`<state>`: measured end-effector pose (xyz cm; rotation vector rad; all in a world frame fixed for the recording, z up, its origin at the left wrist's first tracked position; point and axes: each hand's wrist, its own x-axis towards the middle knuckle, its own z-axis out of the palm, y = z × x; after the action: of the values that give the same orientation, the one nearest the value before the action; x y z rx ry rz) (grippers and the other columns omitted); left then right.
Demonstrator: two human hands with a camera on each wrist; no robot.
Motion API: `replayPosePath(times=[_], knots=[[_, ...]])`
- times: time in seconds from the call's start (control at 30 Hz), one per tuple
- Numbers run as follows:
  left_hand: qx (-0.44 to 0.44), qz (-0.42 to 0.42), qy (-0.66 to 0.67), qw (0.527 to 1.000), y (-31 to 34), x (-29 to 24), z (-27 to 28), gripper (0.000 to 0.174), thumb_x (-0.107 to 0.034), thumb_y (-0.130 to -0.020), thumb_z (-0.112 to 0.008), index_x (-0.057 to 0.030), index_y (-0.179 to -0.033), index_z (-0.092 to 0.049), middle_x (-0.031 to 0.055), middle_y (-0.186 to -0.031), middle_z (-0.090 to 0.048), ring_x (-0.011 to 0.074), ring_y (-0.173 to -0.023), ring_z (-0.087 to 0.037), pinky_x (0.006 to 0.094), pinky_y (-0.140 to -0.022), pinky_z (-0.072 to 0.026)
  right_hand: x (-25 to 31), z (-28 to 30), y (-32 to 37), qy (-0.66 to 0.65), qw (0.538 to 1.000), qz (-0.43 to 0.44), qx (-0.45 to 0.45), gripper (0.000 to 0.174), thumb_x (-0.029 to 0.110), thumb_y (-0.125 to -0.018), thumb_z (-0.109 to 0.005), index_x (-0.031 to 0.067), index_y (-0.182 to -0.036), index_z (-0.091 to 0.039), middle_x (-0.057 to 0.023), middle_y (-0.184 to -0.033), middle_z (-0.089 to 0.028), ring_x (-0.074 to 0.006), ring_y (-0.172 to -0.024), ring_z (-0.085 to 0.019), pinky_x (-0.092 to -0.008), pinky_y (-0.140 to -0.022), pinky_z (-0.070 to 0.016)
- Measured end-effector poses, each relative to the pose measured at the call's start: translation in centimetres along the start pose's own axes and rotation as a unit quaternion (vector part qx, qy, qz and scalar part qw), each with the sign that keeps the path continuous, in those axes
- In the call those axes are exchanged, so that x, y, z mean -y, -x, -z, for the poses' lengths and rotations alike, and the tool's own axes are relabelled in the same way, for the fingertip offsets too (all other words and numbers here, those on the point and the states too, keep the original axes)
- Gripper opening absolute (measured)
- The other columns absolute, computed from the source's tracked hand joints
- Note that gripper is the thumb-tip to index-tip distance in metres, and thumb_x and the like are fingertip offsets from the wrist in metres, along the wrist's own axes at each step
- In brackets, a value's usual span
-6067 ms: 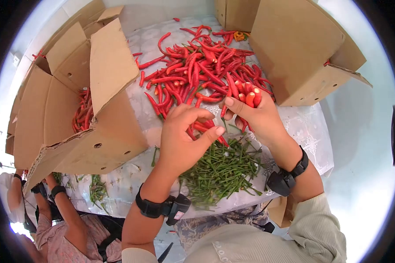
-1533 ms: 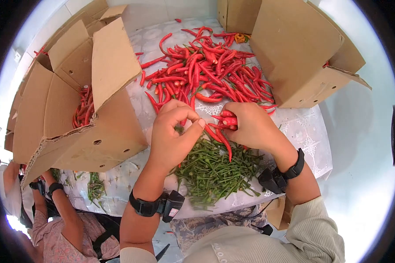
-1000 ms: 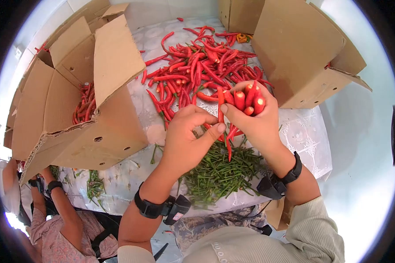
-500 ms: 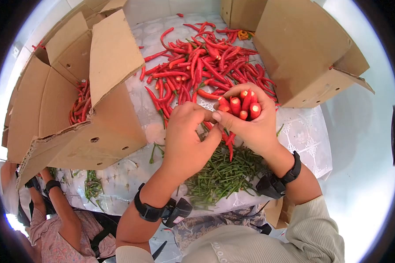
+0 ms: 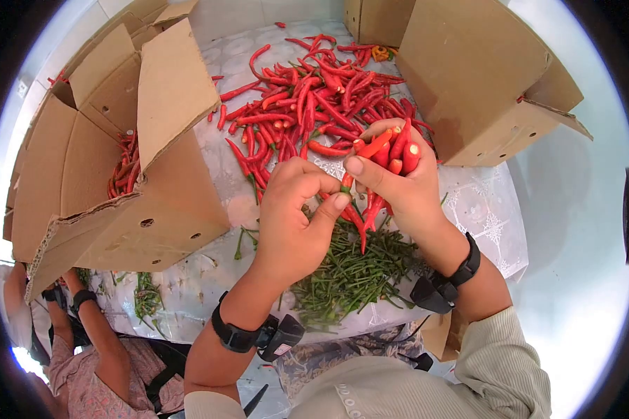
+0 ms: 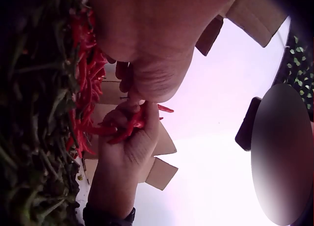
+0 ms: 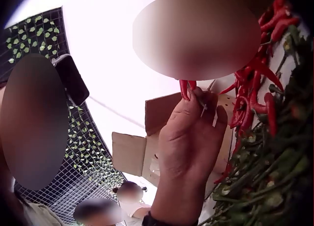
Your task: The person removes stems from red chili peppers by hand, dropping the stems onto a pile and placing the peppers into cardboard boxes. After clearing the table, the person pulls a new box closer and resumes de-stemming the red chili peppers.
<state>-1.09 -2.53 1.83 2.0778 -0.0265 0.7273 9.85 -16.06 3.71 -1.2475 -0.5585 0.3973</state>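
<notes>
In the head view my right hand (image 5: 405,192) grips a bunch of red chili peppers (image 5: 411,157), their pale stemless ends facing up and several tips hanging below the palm. Between thumb and forefinger, my left hand (image 5: 297,220) pinches the green stem (image 5: 346,188) of one chili whose red body reaches toward the right thumb. Beneath both hands lies a heap of green stems (image 5: 356,279). A large pile of red chilies (image 5: 307,105) spreads beyond them. In the left wrist view the two hands meet at the fingertips, with red chilies (image 6: 135,123) poking out of the right hand (image 6: 122,152).
A tall cardboard box (image 5: 168,216) holding red chilies (image 5: 124,171) stands at left; another carton (image 5: 475,84) stands at right. A patterned white cloth (image 5: 489,223) covers the table. Another person's arm (image 5: 105,328) shows at lower left beside a small stem clump (image 5: 147,297).
The right hand has turned from palm down to show the chili ends upward. The left hand has come up to it from lower left and now pinches a chili stem there.
</notes>
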Motion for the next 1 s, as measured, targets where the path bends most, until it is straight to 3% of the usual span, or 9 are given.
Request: replayPosePath(times=[0.07, 0.17, 0.27, 0.37, 0.67, 0.87, 1.0], knots=[[0.009, 0.001, -0.002, 1.0, -0.1, -0.1, 0.1, 0.01, -0.006, -0.085, -0.069, 0.0002, -0.089, -0.063, 0.0079, -0.089, -0.057, 0.0179, -0.081, -0.056, 0.0294, -0.077, -0.0443, 0.1, 0.1, -0.1, -0.019, 1.0, -0.009, 0.012, 0.035, 0.008, -0.074, -0.085, 0.0041, -0.097, -0.058, 0.0019, -0.082, -0.061, -0.0042, -0.068, -0.056, -0.0215, -0.06, -0.049], [-0.014, 0.025, 0.059, 0.998, -0.2, -0.1, -0.2, 0.009, -0.005, -0.078, -0.072, -0.0027, -0.083, -0.064, 0.0079, -0.084, -0.057, 0.0256, -0.083, -0.054, 0.0362, -0.077, -0.0418, -0.1, 0.6, -0.4, -0.03, 0.998, -0.023, 0.052, 0.036, 0.007, -0.08, -0.079, 0.0037, -0.105, -0.053, -0.0049, -0.086, -0.064, -0.0106, -0.064, -0.06, -0.0249, -0.055, -0.0493], [-0.01, 0.016, 0.065, 0.998, -0.1, 0.1, -0.1, 0.01, -0.004, -0.077, -0.072, -0.0031, -0.083, -0.064, 0.0076, -0.084, -0.058, 0.0254, -0.083, -0.054, 0.036, -0.077, -0.0418, -0.3, 0.7, -0.5, -0.03, 0.998, -0.009, 0.057, 0.036, 0.009, -0.08, -0.08, 0.004, -0.104, -0.053, -0.0052, -0.085, -0.064, -0.0109, -0.062, -0.06, -0.0248, -0.053, -0.0491], [-0.018, 0.012, 0.085, 0.996, -0.1, 0.2, -0.2, 0.011, -0.003, -0.076, -0.072, -0.0033, -0.082, -0.063, 0.0074, -0.083, -0.057, 0.0253, -0.083, -0.054, 0.0362, -0.076, -0.0416, 0.2, 0.4, -0.3, -0.055, 0.997, -0.022, 0.038, 0.034, 0.008, -0.075, -0.084, 0.0044, -0.097, -0.058, 0.001, -0.085, -0.062, -0.0044, -0.071, -0.057, -0.0214, -0.061, -0.0492], [0.002, -0.086, -0.009, 0.996, -0.7, -0.1, 0.9, 0.013, -0.004, -0.074, -0.075, -0.0045, -0.079, -0.063, 0.006, -0.083, -0.057, 0.0236, -0.081, -0.053, 0.0344, -0.074, -0.0413, 0.4, 0.7, -0.2, -0.053, 0.995, -0.03, 0.076, 0.034, 0.007, -0.075, -0.084, 0.0052, -0.096, -0.057, 0.0015, -0.085, -0.062, -0.0037, -0.071, -0.055, -0.0195, -0.065, -0.0492], [-0.056, 0.018, 0.091, 0.994, 0.0, -0.5, -0.3, 0.011, -0.006, -0.077, -0.077, -0.0044, -0.085, -0.069, 0.0043, -0.083, -0.058, 0.0177, -0.079, -0.053, 0.0302, -0.072, -0.0413, 0.1, -0.4, 0.7, 0.018, 0.996, 0.085, -0.02, 0.034, 0.008, -0.075, -0.082, 0.0044, -0.098, -0.057, 0.0005, -0.09, -0.06, -0.0055, -0.081, -0.056, -0.0222, -0.073, -0.0489], [-0.057, 0.011, 0.096, 0.994, 0.2, -0.2, -0.7, 0.013, -0.007, -0.077, -0.079, -0.0039, -0.085, -0.069, 0.0042, -0.082, -0.059, 0.017, -0.078, -0.054, 0.0299, -0.071, -0.0415, -0.3, -0.2, 0.8, 0.026, 0.995, 0.094, -0.01, 0.034, 0.007, -0.075, -0.081, 0.0042, -0.099, -0.058, -0.0007, -0.093, -0.06, -0.007, -0.086, -0.056, -0.0243, -0.078, -0.0482]])
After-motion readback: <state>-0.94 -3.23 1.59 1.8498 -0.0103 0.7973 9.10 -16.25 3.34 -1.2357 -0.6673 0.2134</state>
